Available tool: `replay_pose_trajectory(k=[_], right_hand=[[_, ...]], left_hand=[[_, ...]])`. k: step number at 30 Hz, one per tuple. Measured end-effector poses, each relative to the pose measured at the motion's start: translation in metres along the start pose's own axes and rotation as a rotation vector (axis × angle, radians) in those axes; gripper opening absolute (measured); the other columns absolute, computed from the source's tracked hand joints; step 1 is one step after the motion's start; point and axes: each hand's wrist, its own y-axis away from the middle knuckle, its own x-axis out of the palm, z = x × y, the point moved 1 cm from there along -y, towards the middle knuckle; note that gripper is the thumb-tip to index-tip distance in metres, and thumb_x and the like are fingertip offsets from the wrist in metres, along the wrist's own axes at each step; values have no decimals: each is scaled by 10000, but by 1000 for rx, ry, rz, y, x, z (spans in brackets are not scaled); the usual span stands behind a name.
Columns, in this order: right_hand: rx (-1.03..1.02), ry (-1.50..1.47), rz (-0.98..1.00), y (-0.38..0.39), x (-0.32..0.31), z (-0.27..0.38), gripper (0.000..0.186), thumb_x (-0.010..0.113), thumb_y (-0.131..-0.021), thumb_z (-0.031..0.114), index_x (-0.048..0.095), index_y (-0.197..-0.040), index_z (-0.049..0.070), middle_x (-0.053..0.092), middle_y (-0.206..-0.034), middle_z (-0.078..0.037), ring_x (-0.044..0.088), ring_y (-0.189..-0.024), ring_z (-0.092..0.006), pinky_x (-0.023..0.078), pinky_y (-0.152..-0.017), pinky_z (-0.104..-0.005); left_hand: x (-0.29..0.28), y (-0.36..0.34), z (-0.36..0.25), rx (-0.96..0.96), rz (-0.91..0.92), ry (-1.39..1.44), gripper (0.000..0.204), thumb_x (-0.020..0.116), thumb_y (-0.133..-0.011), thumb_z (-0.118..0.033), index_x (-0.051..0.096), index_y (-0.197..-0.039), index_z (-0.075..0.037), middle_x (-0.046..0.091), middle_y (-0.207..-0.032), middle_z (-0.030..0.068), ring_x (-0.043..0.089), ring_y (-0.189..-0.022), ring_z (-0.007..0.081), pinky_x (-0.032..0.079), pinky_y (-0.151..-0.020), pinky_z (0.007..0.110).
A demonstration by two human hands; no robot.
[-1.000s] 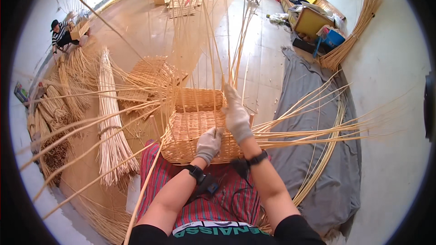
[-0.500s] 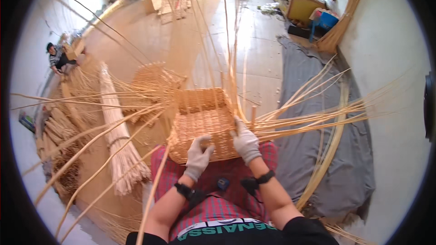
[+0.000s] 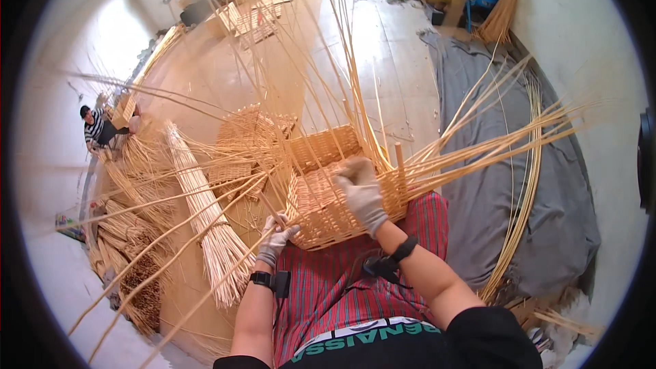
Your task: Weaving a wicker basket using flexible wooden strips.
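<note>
An unfinished square wicker basket (image 3: 328, 208), woven of tan willow, sits tilted on my lap with long rods fanning out from its sides. My left hand (image 3: 275, 240), in a pale work glove, is closed at its near left corner, where a long willow rod (image 3: 225, 283) runs off toward the lower left. Over the near wall, my gloved right hand (image 3: 361, 195) is raised with its fingers curled; it is slightly blurred, and whatever lies in the fingers is hidden. A short upright stake (image 3: 400, 157) stands at the right corner.
Another woven piece (image 3: 249, 147) lies beyond the basket. Bundled pale rods (image 3: 208, 222) and brown rods (image 3: 133, 273) lie left, near a seated person (image 3: 104, 126). Grey cloth (image 3: 471, 212) covers the right floor. Long rods reach out on both sides.
My left hand has moved left from the near wall to the basket's left corner. My right hand has lifted from the right corner toward the middle. The view has shifted and tilted.
</note>
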Motion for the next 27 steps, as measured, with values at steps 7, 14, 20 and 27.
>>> replay_pose_trajectory(k=[7,14,20,27], right_hand=[[310,-255,10,4,-36,-16,313,664,-882,-111,521,-1053,109,685,-973,-80,684,-873,-170,570,-696,-294],[249,12,-56,9,-36,-19,287,675,-880,-91,515,-1019,103,645,-926,-52,685,-861,-167,578,-742,-284],[-626,1174,450,-52,91,15,615,597,-917,5,416,-1474,196,634,-1212,-205,643,-1117,-323,543,-899,-376],[-273,494,-23,12,-4,-25,289,495,-1035,96,510,-1324,78,658,-968,-119,659,-861,-250,532,-787,-366]], left_hand=[[40,57,7,164,-632,346,295,579,-946,71,607,-1220,-33,636,-1140,43,623,-945,152,536,-832,268],[43,-3,-81,-244,199,-94,314,545,-1031,-281,623,-1211,-36,711,-1041,148,734,-738,183,581,-632,306],[56,-14,-72,-433,216,-188,557,495,-1018,-490,604,-1237,10,740,-829,189,737,-638,267,592,-587,383],[60,-11,-73,-482,118,-35,452,600,-968,-432,656,-1076,3,723,-862,173,733,-628,248,598,-545,350]])
